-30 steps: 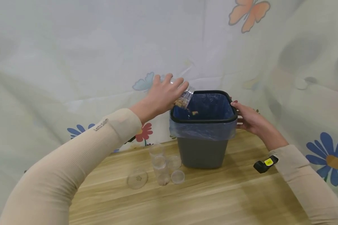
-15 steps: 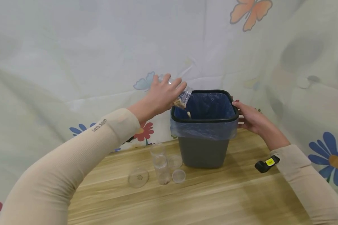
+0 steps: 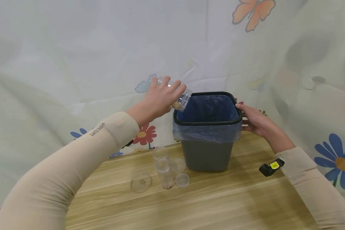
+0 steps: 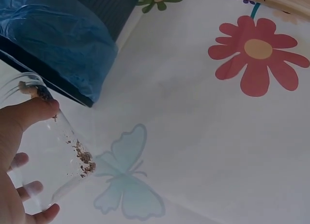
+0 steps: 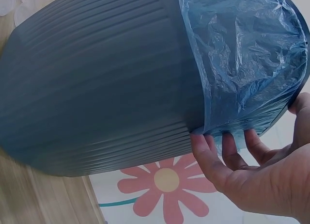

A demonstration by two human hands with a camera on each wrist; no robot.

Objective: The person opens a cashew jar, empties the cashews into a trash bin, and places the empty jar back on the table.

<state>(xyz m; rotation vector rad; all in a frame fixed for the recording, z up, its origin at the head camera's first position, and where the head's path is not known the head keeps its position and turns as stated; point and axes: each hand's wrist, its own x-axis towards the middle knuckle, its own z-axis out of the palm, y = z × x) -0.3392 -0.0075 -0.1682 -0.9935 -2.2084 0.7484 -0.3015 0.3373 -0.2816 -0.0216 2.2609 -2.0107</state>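
Note:
My left hand point(image 3: 160, 97) grips a clear plastic jar point(image 3: 184, 99), tilted with its mouth over the left rim of a grey trash bin point(image 3: 207, 156). Some pale, nut-like pieces lie near the jar's mouth. Brown crumbs point(image 4: 85, 161) cling to the jar wall in the left wrist view, where the thumb presses along its side. A blue bag point(image 3: 207, 132) lines the bin and folds over its outside under a black rim point(image 3: 207, 123). On the bin's right side my right hand point(image 3: 254, 119) holds it, thumb at the rim and fingertips against the bag point(image 5: 242, 54) and wall.
Left of the bin on the wooden table point(image 3: 218, 204) stand clear plastic containers point(image 3: 165, 177). Near them lie a round clear lid point(image 3: 141, 182), a smaller one point(image 3: 182, 180) and another clear round piece point(image 3: 178, 165). A flower-patterned sheet point(image 3: 103, 48) hangs behind.
The jar and my left hand have shifted slightly left. Pieces were falling from the jar into the bin earlier; none shows in the air now, and fewer remain inside. My right hand keeps its place.

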